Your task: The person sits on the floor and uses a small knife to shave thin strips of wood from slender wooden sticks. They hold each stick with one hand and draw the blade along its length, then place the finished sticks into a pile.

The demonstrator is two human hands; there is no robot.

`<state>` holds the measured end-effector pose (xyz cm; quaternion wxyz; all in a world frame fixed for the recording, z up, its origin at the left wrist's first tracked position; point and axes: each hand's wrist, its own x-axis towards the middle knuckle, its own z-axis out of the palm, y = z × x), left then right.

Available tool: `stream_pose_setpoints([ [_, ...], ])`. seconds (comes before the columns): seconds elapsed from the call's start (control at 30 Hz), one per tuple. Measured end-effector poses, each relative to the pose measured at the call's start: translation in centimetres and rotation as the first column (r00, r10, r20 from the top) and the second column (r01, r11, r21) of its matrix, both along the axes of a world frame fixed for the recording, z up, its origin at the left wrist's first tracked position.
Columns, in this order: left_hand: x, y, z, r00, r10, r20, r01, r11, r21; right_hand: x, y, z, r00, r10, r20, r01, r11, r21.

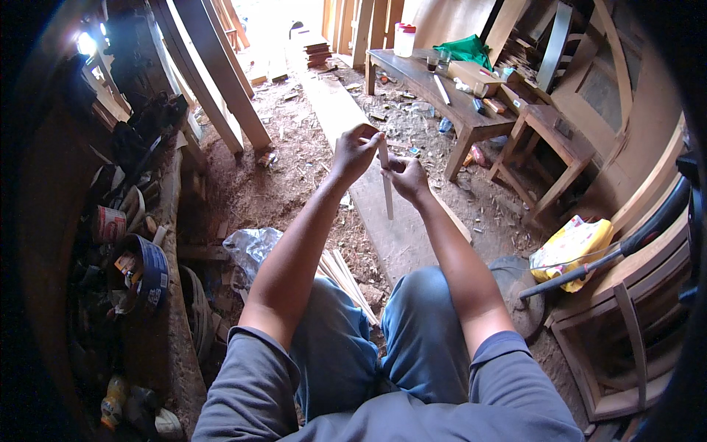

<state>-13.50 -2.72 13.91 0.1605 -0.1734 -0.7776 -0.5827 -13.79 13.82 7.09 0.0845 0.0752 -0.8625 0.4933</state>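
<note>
A thin, pale wooden strip stands nearly upright in front of me, above a long plank. My left hand pinches its upper end between thumb and fingers. Lower down, the closed fingers of my right hand grip the same strip, and its lower end sticks out below them. Whether anything else lies within either hand is hidden. Several similar slim strips lie on the ground beside my left knee.
Shavings and scraps litter the dirt floor. To the right stand a wooden table with a cardboard box and a small stool. A yellow bag lies near my right side. On the left, a cluttered bench holds a blue tub.
</note>
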Motion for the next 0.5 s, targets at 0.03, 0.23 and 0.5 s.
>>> stream_pose_setpoints([
  [0.03, 0.0, 0.0, -0.1, 1.000, 0.013, 0.023, -0.012, 1.000, -0.027, 0.0, 0.0, -0.1, 1.000, -0.008, 0.011, 0.008, 1.000, 0.010],
  [0.23, -0.1, 0.1, -1.4, 0.973, 0.051, 0.225, -0.014, 0.986, -0.164, -0.9, 1.1, -2.2, 1.000, -0.008, 0.007, 0.007, 0.992, 0.129],
  [0.5, -0.5, -0.2, -3.9, 0.890, 0.015, 0.455, 0.183, 0.903, -0.388, -3.4, 3.2, -7.3, 0.934, 0.188, 0.303, -0.174, 0.982, -0.075],
])
